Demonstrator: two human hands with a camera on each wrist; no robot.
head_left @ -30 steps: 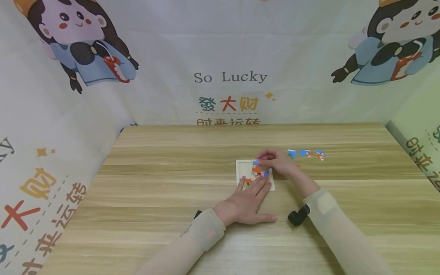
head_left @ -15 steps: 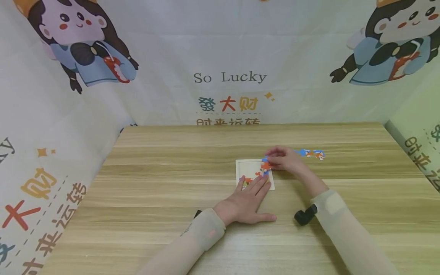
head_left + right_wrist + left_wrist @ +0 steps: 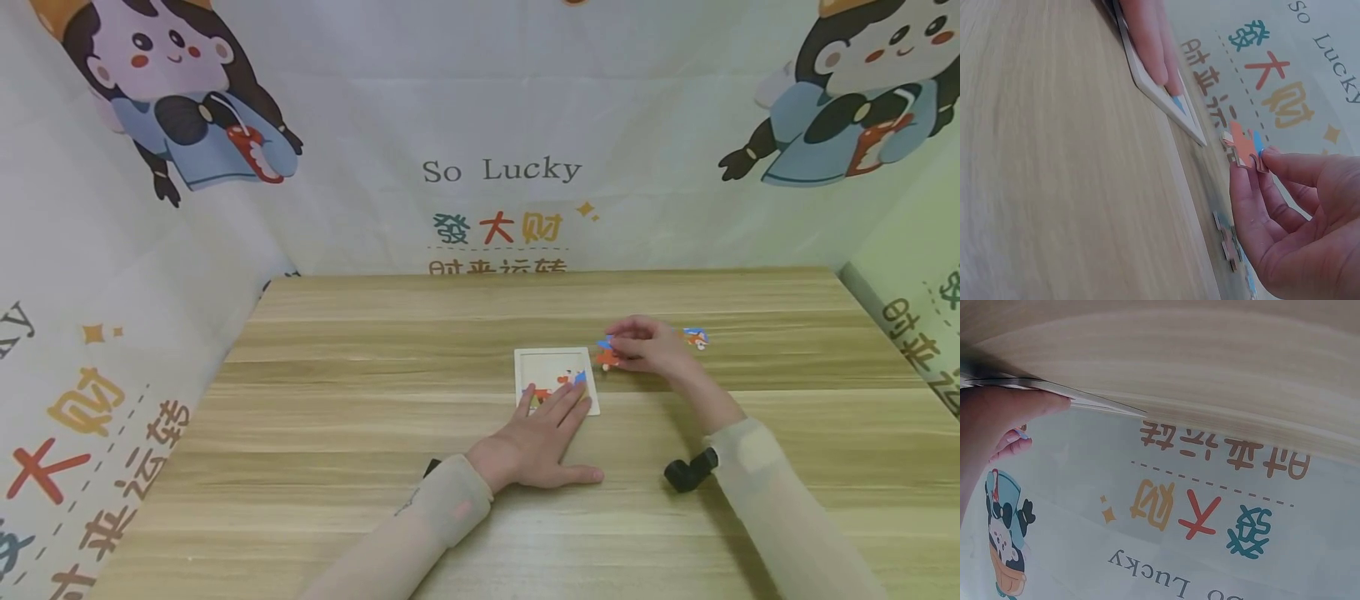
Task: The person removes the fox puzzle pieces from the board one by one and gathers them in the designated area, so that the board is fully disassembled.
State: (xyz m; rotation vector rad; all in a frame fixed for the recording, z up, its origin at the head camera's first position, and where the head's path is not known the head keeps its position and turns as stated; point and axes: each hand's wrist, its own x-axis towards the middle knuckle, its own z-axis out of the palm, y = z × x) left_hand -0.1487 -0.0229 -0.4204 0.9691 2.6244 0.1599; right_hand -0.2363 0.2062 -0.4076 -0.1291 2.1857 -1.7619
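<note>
On the pale wooden worktop (image 3: 375, 433), the flat left hand (image 3: 536, 442) presses the white square puzzle tray's (image 3: 534, 365) near edge. The right hand (image 3: 651, 348) has lifted an orange-and-blue jigsaw piece (image 3: 606, 357) clear, its pinching grip now just right of the tray.

Left hand (image 3: 536, 437) flat, fingers straight; right hand (image 3: 652, 347) fingers pinched.
</note>
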